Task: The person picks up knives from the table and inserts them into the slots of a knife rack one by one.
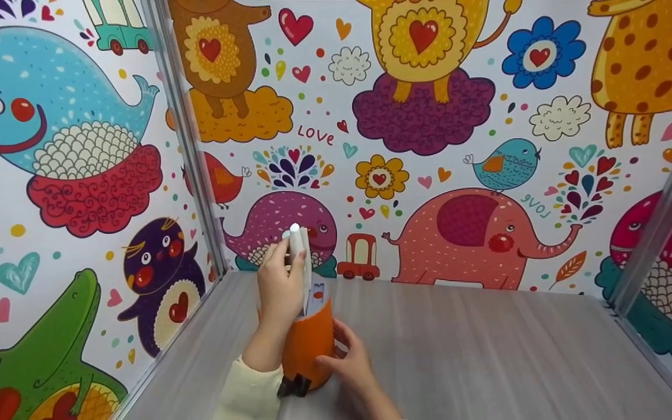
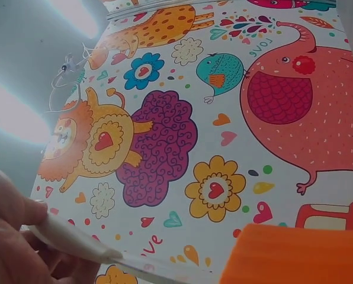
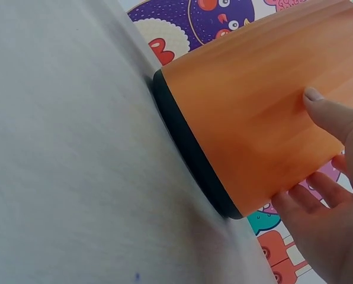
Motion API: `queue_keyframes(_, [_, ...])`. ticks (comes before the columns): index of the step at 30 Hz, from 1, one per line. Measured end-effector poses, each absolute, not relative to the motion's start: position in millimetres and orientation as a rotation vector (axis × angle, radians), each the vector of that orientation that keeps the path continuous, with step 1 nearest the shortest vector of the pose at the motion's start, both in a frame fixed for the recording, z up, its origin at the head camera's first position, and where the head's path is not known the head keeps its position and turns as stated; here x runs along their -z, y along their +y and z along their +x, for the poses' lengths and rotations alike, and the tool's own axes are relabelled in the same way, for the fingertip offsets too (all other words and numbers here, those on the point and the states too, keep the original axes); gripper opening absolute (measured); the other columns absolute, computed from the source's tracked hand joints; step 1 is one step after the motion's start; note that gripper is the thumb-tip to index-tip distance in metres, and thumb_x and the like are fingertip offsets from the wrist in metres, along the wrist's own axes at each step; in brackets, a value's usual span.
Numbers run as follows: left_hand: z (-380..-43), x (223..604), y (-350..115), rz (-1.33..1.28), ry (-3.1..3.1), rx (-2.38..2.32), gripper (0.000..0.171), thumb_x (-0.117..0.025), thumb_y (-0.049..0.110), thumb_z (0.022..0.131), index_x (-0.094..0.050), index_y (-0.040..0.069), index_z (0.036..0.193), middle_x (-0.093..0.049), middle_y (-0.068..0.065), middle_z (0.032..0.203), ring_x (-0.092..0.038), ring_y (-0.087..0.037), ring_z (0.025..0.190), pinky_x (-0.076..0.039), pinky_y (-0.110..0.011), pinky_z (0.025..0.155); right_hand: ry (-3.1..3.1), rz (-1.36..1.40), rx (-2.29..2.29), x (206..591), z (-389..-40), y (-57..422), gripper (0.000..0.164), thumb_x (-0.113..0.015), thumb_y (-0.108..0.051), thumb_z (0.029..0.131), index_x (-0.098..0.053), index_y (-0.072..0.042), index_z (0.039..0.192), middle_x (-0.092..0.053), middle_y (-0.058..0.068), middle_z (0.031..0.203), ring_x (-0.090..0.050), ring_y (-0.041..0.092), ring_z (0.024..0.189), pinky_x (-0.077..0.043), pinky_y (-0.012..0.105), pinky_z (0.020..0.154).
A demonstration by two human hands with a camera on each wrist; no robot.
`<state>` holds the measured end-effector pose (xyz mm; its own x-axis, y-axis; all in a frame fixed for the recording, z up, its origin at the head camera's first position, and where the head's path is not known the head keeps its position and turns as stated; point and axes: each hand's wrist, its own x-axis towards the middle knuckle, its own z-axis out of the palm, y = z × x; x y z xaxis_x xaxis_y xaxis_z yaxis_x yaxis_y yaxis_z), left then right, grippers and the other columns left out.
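An orange holder (image 1: 307, 350) with a dark base (image 3: 191, 151) stands on the table. My right hand (image 1: 354, 357) grips it low on its right side, the thumb (image 3: 327, 112) on the near face and the fingers curled round the edge. Above the holder's mouth my left hand (image 1: 280, 286) grips a white-handled knife (image 1: 296, 240) between thumb and fingers. The knife stands nearly upright, and its lower end is hidden behind the holder's rim. A pale flat piece with a small red mark (image 1: 318, 293) shows inside the mouth. In the left wrist view the knife's handle (image 2: 76, 241) lies beside the orange rim.
The grey wood-grain table (image 1: 464, 356) spreads to the right of the holder. Printed cartoon panels (image 1: 458, 239) stand behind and at both sides, joined by metal posts (image 1: 187, 140). A small black object (image 1: 295, 385) overlaps the holder's foot near the left sleeve (image 1: 251, 389).
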<state>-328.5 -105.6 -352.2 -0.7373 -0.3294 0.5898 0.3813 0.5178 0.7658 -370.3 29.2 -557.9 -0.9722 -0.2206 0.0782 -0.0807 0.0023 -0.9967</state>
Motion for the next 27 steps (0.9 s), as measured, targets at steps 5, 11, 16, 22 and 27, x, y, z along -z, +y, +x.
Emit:
queue_keyframes(5, [-328,357,-105,-0.044,-2.035,1.261,0.041,-0.062,0.022,0.098,-0.058,0.006,0.135,-0.063,-0.013,0.115,-0.065,-0.028,0.103,-0.058,-0.046,0.088,2.17,-0.338,2.118,559,-372,29,0.086,-0.087,-0.039,0.07,-0.047,-0.025,0.145,-0.052,0.002,0.147,-0.051,0.023,0.133,-0.041,0.049,0.112])
queue_keyframes(11, [-330,363,-104,-0.055,-2.037,1.264,0.04,-0.061,0.023,0.099,-0.059,0.006,0.135,-0.063,-0.013,0.119,-0.066,-0.029,0.106,-0.057,-0.047,0.088,2.185,-0.357,2.108,560,-373,30,0.087,-0.086,-0.044,0.071,-0.046,-0.025,0.146,-0.051,0.002,0.147,-0.05,0.024,0.134,-0.039,0.05,0.113])
queue_keyframes(16, [-329,369,-103,-0.053,-2.035,1.254,0.04,-0.059,0.024,0.1,-0.058,0.007,0.136,-0.062,-0.013,0.125,-0.065,-0.03,0.108,-0.057,-0.048,0.089,2.174,-0.386,2.122,560,-372,29,0.088,-0.086,-0.043,0.071,-0.045,-0.026,0.146,-0.051,0.002,0.148,-0.05,0.024,0.134,-0.038,0.05,0.114])
queue_keyframes(22, [-328,378,-101,-0.037,-2.05,1.252,0.04,-0.059,0.022,0.1,-0.058,0.005,0.136,-0.06,-0.014,0.132,-0.065,-0.031,0.108,-0.056,-0.049,0.091,2.154,-0.42,2.127,563,-371,30,0.084,-0.087,-0.034,0.074,-0.045,-0.023,0.146,-0.051,0.005,0.148,-0.051,0.025,0.133,-0.041,0.049,0.112])
queue_keyframes(27, [-329,381,-100,-0.032,-2.018,1.287,0.039,-0.06,0.021,0.099,-0.058,0.006,0.135,-0.062,-0.014,0.125,-0.065,-0.029,0.103,-0.057,-0.049,0.089,2.165,-0.459,2.143,562,-372,32,0.084,-0.087,-0.034,0.074,-0.045,-0.024,0.146,-0.051,0.004,0.148,-0.051,0.026,0.133,-0.041,0.05,0.112])
